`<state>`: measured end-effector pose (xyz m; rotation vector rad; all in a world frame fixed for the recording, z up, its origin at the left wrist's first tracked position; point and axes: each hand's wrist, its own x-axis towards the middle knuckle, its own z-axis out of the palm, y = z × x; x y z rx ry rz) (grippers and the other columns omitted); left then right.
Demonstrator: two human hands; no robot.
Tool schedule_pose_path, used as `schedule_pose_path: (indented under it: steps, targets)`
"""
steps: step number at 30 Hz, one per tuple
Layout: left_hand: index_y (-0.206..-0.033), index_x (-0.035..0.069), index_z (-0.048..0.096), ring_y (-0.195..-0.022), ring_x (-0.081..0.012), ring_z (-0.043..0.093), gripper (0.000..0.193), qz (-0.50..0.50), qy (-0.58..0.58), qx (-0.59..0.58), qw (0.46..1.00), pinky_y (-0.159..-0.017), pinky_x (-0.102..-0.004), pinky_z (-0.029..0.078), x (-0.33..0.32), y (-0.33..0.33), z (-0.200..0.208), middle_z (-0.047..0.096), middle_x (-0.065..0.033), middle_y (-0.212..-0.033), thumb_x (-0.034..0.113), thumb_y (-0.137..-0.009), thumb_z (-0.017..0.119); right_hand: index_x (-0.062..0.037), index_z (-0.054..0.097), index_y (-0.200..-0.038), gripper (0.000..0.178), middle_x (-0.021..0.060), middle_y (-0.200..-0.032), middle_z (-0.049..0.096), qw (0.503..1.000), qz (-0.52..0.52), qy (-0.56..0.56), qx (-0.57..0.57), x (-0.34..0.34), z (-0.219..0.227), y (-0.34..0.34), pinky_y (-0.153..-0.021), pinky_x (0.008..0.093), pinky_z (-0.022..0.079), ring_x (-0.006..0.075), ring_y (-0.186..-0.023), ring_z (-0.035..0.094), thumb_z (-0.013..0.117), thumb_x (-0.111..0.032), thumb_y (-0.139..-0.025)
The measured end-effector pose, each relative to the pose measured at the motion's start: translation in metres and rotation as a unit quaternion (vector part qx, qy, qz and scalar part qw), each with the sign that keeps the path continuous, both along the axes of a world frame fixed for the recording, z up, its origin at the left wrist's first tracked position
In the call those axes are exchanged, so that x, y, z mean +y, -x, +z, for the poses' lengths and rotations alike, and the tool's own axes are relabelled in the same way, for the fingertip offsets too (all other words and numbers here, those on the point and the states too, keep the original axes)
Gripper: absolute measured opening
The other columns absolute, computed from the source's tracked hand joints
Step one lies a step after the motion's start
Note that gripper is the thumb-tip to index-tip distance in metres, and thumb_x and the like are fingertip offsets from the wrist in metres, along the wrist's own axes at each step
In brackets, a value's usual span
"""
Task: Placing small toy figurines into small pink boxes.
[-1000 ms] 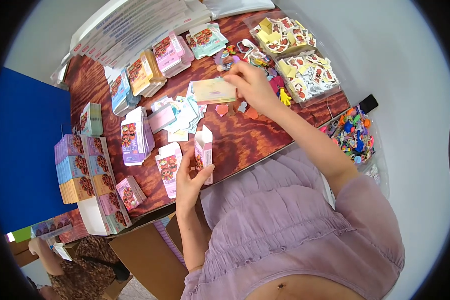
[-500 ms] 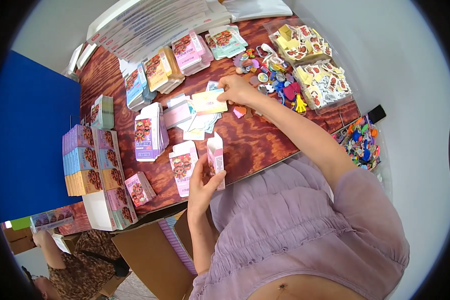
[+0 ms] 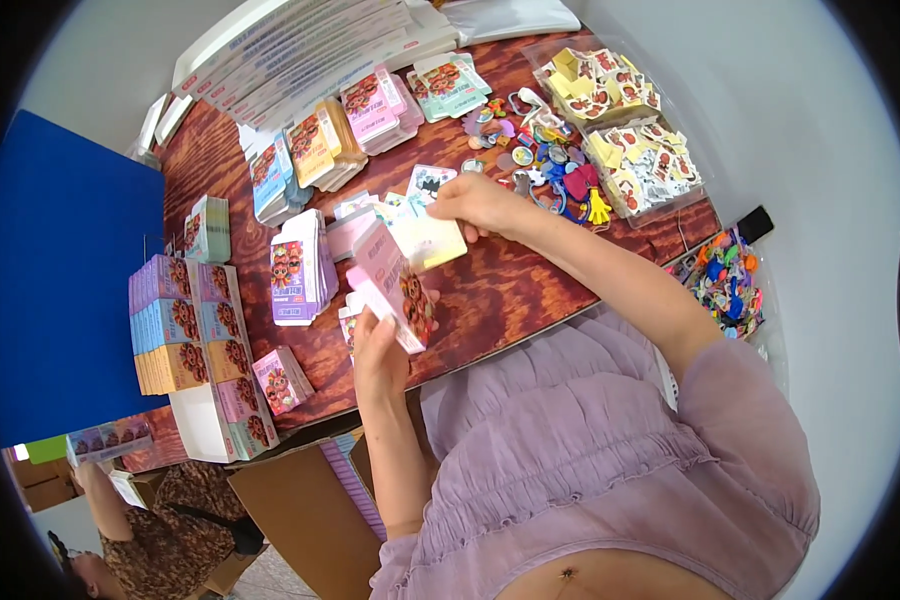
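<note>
My left hand (image 3: 380, 358) is closed around a small pink carton (image 3: 402, 300), tilted with its flap up. In my right hand (image 3: 478, 207), a pale yellow card (image 3: 428, 238) is pinched between thumb and fingers, just right of the carton's upper end. Loose cards and a pink-grey strip (image 3: 348, 235) lie on the table behind the carton, and one card with a dark print (image 3: 432, 182) is beyond my right fingers. A flat pink carton (image 3: 348, 322) lies partly hidden behind my left hand.
Stacks of flat cartons in purple (image 3: 303, 268), blue, yellow, pink and green stand left and behind. Filled cartons (image 3: 185, 330) are packed at far left. Small trinkets (image 3: 555, 165) and trays of stickers (image 3: 642, 165) lie at right. An open cardboard box (image 3: 300, 510) stands below the table edge.
My left hand has lifted and tilted the pink carton, turning its printed face into view. My right hand has drawn the yellow card down and slightly right, toward the carton.
</note>
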<state>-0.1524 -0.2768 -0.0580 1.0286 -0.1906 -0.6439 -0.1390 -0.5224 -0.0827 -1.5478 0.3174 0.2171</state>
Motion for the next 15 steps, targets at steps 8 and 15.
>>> schedule_pose_path:
  steps: [8, 15]
  targets:
    - [-0.134, -0.005, 0.043, -0.100, -0.0370, 0.067, 0.060, -0.042, 0.067, 0.136, 0.987, -0.065, -0.0362, 0.060, 0.003, -0.022, -0.010, 0.062, -0.0223, -0.117, 0.041, -0.097, 0.051, -0.0038, 0.066, -0.114, 0.027, 0.0111, -0.124, 0.061, 0.892, 0.152, 0.319, -0.281, -0.009, 0.035, 0.037, -0.097, 0.0404, 0.043, 0.0291, -0.119, 0.054, 0.060, -0.012, -0.090]
    - [-0.140, 0.002, 0.041, -0.100, -0.0425, 0.064, 0.061, -0.063, 0.181, 0.267, 0.944, -0.061, -0.0374, 0.058, 0.007, -0.026, -0.025, 0.057, -0.0235, -0.125, 0.045, -0.098, 0.050, -0.0113, 0.071, -0.103, 0.025, 0.0055, -0.116, 0.067, 0.790, 0.180, 0.439, -0.388, 0.003, 0.045, 0.054, -0.087, 0.0393, 0.045, 0.0235, -0.110, 0.059, 0.057, -0.004, -0.083]
